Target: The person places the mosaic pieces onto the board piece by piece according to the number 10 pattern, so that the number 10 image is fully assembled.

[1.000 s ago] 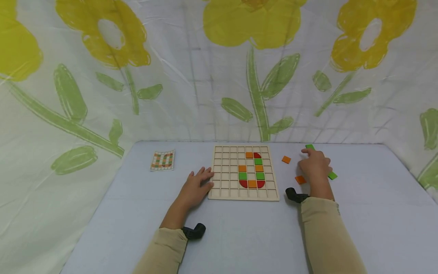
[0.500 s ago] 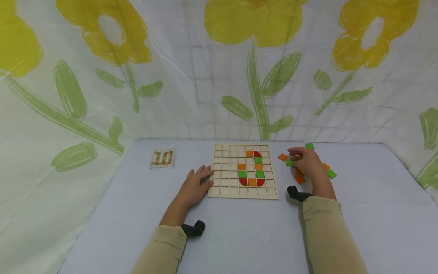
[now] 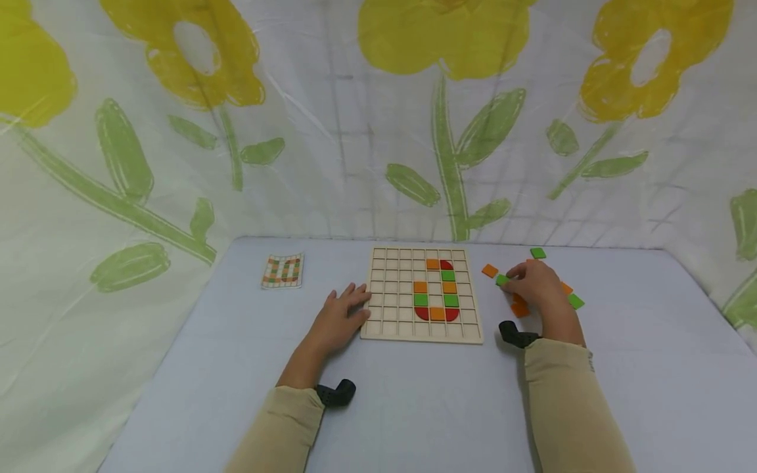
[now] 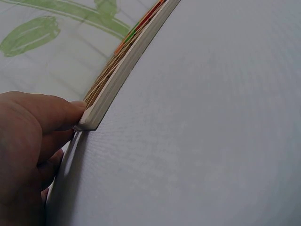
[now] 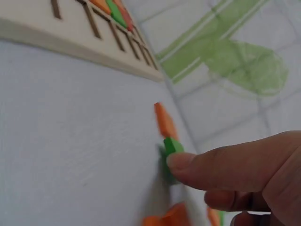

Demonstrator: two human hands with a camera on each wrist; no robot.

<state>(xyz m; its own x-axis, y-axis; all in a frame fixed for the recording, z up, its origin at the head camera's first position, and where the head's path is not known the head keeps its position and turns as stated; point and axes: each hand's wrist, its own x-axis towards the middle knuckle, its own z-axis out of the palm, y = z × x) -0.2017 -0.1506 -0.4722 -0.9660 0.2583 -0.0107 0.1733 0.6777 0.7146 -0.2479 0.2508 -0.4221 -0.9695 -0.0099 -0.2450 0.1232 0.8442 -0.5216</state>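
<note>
My right hand (image 3: pixel 537 284) pinches a small green square tile (image 3: pixel 501 280) between thumb and fingers, right of the board. In the right wrist view the thumb lies on that green tile (image 5: pixel 173 145), its edge tilted up. My left hand (image 3: pixel 338 320) rests at the left edge of a wooden grid board (image 3: pixel 387 332), fingers spread and touching the rim. The left wrist view shows the left thumb (image 4: pixel 66 112) against the board's near corner (image 4: pixel 91 120). Orange, green and red tiles sit in the board's cells, forming a rounded shape right of its middle.
Loose tiles lie around the right hand: an orange tile (image 3: pixel 489 270), another orange tile (image 3: pixel 520 309), a green tile (image 3: pixel 537 253) and a green tile (image 3: pixel 575 301). A printed pattern card (image 3: pixel 282 271) lies left of the board. A flowered cloth (image 3: pixel 331 164) hangs behind the table.
My right hand has moved left and a little nearer from the far tiles, bringing a green tile close to the orange one. The left hand stays at the board's edge.
</note>
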